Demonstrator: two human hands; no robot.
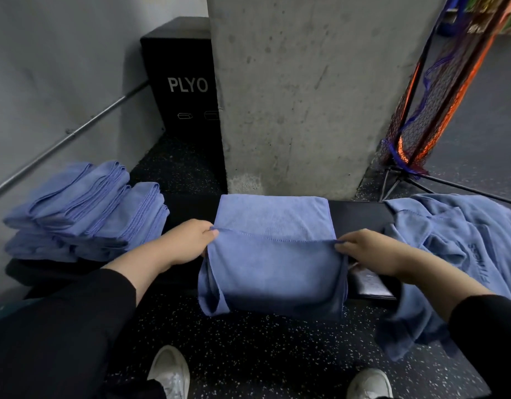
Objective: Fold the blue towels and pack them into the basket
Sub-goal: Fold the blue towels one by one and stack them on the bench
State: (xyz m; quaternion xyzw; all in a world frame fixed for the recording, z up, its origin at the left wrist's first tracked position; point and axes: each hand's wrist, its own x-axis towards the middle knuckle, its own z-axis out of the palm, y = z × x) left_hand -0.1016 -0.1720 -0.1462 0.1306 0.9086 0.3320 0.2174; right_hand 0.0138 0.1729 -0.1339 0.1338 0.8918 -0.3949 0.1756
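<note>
**Blue towel held at both edges over a black bench**

A blue towel (273,254) was laid across a black bench (360,216), its far part flat on the top and its near part hanging over the front edge. The towel's left edge was pinched by the left hand (188,243) and its right edge by the right hand (366,251), at the line of a stitched hem that ran across the cloth between them. Both forearms were covered by black sleeves (84,318).

A stack of folded blue towels (84,211) was seen on the left end of the bench, well apart from the held towel. A heap of unfolded blue towels (455,243) was spread over the right end, just beside the right hand, with one piece draped toward the speckled floor (263,355).

Behind the bench a concrete pillar (300,90) was seen, with a black box marked PLYO (185,84) to its left and a netted frame (438,90) to its right. Two white shoes (169,372) were visible at the bottom.
</note>
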